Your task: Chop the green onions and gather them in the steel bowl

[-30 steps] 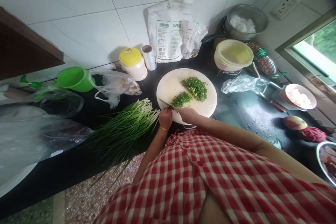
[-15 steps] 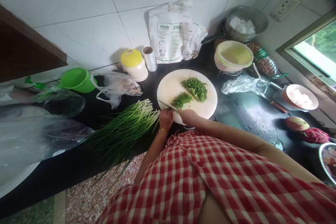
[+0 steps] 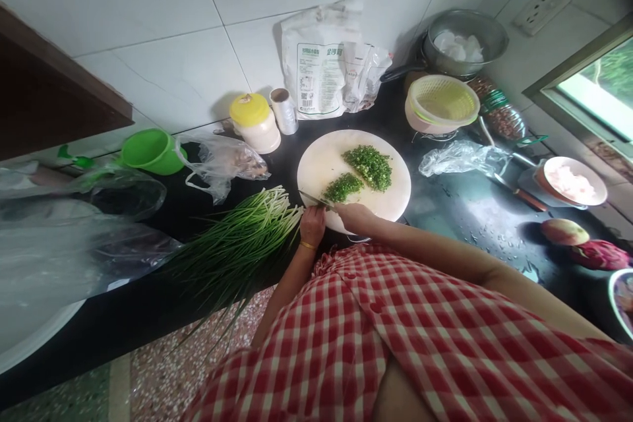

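At the near edge of the round white cutting board (image 3: pixel 316 158), my right hand (image 3: pixel 355 219) grips a knife (image 3: pixel 312 198) whose blade points left. Close against the blade, my left hand (image 3: pixel 312 225) is closed with its fingers curled; what lies in them is hidden. Two piles of finely chopped green onion rest on the board: a larger pile (image 3: pixel 368 167) toward the back and a smaller pile (image 3: pixel 342 187) just beyond the knife. A big bunch of whole green onions (image 3: pixel 242 237) lies left of my left hand, white ends toward the board, leaves hanging over the counter edge.
Behind the board stand a yellow-lidded jar (image 3: pixel 254 125), a plastic-wrap roll (image 3: pixel 284 112) and a flour bag (image 3: pixel 316 72). Stacked colanders (image 3: pixel 440 105), a clear plastic bag (image 3: pixel 462 158) and a bowl (image 3: pixel 571 181) are at right. A green container (image 3: pixel 152 151) sits left.
The view has shifted slightly, so everything sits a little differently in the picture. Both hands, the knife and the chopped piles keep nearly the same places on the board.
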